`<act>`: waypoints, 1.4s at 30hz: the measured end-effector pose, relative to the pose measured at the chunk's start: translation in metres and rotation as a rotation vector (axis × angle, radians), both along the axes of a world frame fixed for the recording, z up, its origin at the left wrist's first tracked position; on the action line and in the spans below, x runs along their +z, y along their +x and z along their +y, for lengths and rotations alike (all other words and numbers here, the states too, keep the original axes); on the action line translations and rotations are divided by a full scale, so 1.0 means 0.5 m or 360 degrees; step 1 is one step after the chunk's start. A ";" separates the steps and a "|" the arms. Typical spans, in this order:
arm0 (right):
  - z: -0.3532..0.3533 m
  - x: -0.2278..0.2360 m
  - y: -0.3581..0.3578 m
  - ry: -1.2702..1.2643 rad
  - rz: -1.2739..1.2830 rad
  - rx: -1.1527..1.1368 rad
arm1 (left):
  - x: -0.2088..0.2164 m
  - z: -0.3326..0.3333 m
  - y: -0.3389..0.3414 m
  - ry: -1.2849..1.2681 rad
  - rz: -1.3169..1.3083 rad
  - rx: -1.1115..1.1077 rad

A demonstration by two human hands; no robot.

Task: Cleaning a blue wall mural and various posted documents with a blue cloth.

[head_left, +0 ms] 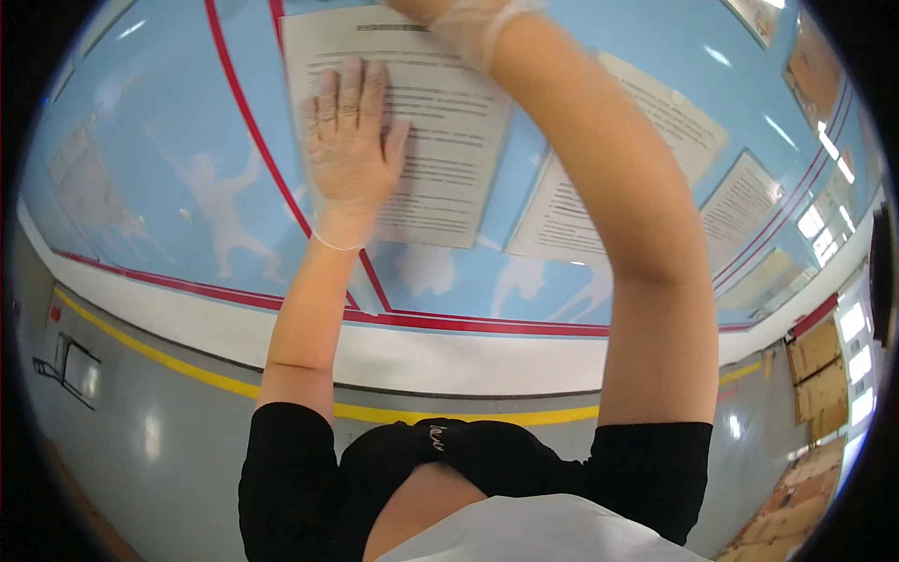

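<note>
My left hand, in a thin see-through glove, lies flat with its fingers stretched upward on a white printed sheet. The sheet is on a light blue wall panel, and the palm presses near its left side. Up at the top edge of the picture is my right hand, gloved too, over the sheet's upper right corner. Blur and the picture's edge hide its fingers. My right forearm crosses in front of more printed paper to the right; whether that is one sheet or two, I cannot tell.
Another printed sheet is on the panel farther right. Red stripes and pale athlete silhouettes mark the blue surface. Below runs a white wall band, then a grey floor with a yellow line. Wooden crates stand far right.
</note>
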State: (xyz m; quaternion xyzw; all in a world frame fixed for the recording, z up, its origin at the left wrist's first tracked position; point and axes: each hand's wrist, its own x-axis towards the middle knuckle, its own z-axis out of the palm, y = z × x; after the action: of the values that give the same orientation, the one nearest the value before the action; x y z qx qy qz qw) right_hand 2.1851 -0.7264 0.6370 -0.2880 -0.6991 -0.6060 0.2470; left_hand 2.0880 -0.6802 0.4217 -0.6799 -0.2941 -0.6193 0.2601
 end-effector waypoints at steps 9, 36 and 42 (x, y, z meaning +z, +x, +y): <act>-0.236 -0.013 0.242 -0.0021 0.0328 -0.0490 | 0.000 0.004 0.001 0.0072 -0.0024 0.0006; 0.049 -0.086 -0.148 -0.0119 -0.0128 0.0159 | -0.010 0.027 0.000 0.0208 -0.0082 -0.0114; -0.013 -0.082 -0.031 -0.0245 -0.0019 -0.0026 | 0.006 0.003 0.000 0.0139 -0.0067 -0.0107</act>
State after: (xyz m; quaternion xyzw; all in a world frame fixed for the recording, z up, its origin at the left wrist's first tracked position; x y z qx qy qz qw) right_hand 2.1696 -0.7330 0.5960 -0.3081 -0.7428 -0.5542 0.2150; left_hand 2.0878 -0.6787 0.4247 -0.6642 -0.2492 -0.6541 0.2625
